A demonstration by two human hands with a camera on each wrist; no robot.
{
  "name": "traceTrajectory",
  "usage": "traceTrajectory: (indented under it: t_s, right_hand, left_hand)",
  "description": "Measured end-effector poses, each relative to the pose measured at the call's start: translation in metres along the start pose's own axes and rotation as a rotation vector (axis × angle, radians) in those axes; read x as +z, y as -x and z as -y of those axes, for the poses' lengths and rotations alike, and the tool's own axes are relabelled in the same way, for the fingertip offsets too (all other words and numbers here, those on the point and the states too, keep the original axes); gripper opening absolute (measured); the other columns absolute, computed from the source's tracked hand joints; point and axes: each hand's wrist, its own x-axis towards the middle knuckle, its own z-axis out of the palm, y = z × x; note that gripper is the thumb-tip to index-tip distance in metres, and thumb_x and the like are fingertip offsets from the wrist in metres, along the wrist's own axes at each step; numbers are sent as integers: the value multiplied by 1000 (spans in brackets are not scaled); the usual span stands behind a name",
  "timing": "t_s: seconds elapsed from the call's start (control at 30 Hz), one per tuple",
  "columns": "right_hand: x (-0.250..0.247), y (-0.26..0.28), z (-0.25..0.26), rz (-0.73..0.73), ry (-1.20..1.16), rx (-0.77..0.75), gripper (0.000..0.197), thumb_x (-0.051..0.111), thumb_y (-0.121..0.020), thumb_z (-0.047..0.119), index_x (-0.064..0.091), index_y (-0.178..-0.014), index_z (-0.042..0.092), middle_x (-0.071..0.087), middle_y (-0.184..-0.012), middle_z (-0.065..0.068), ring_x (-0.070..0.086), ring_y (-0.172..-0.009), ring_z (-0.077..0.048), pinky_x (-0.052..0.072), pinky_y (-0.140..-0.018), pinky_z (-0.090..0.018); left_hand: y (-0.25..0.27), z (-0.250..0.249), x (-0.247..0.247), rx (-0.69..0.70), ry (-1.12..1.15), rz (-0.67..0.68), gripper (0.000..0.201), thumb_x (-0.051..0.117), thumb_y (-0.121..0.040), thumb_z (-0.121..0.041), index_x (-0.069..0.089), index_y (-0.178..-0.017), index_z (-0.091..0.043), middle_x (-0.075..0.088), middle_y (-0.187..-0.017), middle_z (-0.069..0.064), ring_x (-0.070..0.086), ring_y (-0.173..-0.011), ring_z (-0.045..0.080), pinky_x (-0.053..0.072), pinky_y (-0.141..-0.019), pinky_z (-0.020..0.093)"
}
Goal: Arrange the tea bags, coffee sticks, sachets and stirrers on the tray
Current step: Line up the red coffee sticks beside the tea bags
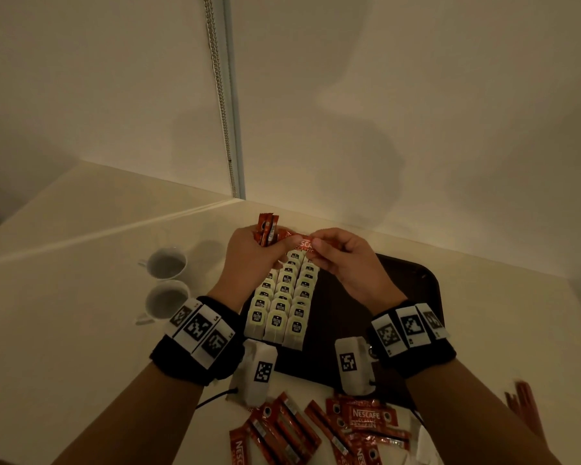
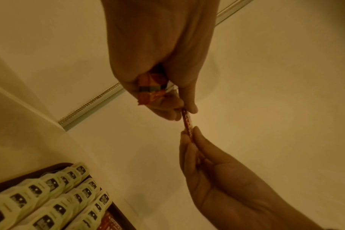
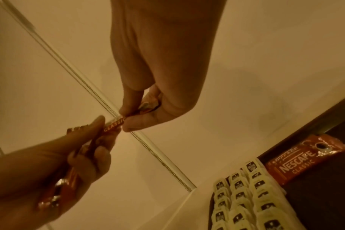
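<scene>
Both hands are raised over the far end of the dark brown tray [image 1: 403,290]. My left hand [image 1: 265,253] grips a bundle of orange coffee sticks [image 1: 266,229], also visible as the crumpled bundle [image 2: 151,87] in its palm. My right hand [image 1: 316,244] pinches one coffee stick [image 1: 301,245] by its end. That stick [image 3: 113,125] spans between the two hands, its other end among the left fingers. Cream tea bags [image 1: 282,303] lie in three neat rows on the tray's left part. One coffee stick [image 3: 305,157] lies on the tray beyond them.
Several loose coffee sticks [image 1: 319,427] lie on the table in front of the tray. Two white cups [image 1: 166,263] stand to the left. Red stirrers [image 1: 525,397] lie at the right. A wall rises just behind the table.
</scene>
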Motion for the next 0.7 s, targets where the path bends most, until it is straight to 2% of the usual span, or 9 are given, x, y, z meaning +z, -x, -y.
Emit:
traceTrajectory:
  t_s: [0.1,0.2,0.27,0.37,0.47,0.6,0.7]
  right_hand:
    - [1,2,-2,-4,15,-11,14,61,-81,0,65,-95,4,71,-81,-4,68,-74,-12,57,-73,-21]
    - [-5,2,2,-58,96,-18,9,65,-80,2,66,-88,5,70,-73,-2,66,-63,-8,54,-61,-16]
    - [-13,2,5,-66,155,-19,6,65,-81,4,67,-86,8,69,-72,-3,64,-61,-7,51,-56,-14]
    - [-22,0,5,-22,185,1,11,59,-86,1,67,-90,7,69,-78,-7,65,-64,-7,52,-58,-13]
    - [-34,-2,3,-37,179,10,16,56,-87,-1,66,-93,9,69,-77,-3,65,-65,-6,53,-61,-13]
    - [-70,-12,-10,-220,241,26,16,54,-91,3,64,-98,13,68,-92,-4,65,-78,-10,56,-71,-20]
    - [-97,-25,-33,-345,417,75,13,53,-93,6,62,-99,10,65,-100,-6,62,-82,-11,52,-64,-17]
  left_hand:
    - [0,0,3,-2,-22,36,8,78,-76,-19,70,-78,-21,66,-54,-9,62,-50,3,44,-47,13]
    - [-1,0,0,-41,-6,18,8,75,-79,-15,70,-85,-12,65,-56,-7,58,-43,0,38,-41,8]
    - [-2,2,-4,-111,53,46,8,72,-81,-14,69,-88,-11,66,-57,-4,57,-42,1,38,-40,11]
    - [-5,13,-7,-189,115,131,6,68,-84,-17,69,-88,-13,70,-61,-3,59,-46,3,40,-46,18]
    - [-6,22,-5,-229,178,130,12,62,-89,-23,68,-92,-13,71,-70,2,63,-52,9,44,-50,19]
    - [-7,35,-15,-370,296,14,30,55,-91,-40,62,-83,-12,46,-49,-2,62,-51,15,53,-54,24]
    - [-4,49,-20,-446,326,-4,37,60,-76,-51,56,-80,-15,38,-50,-5,46,-45,11,48,-48,26]
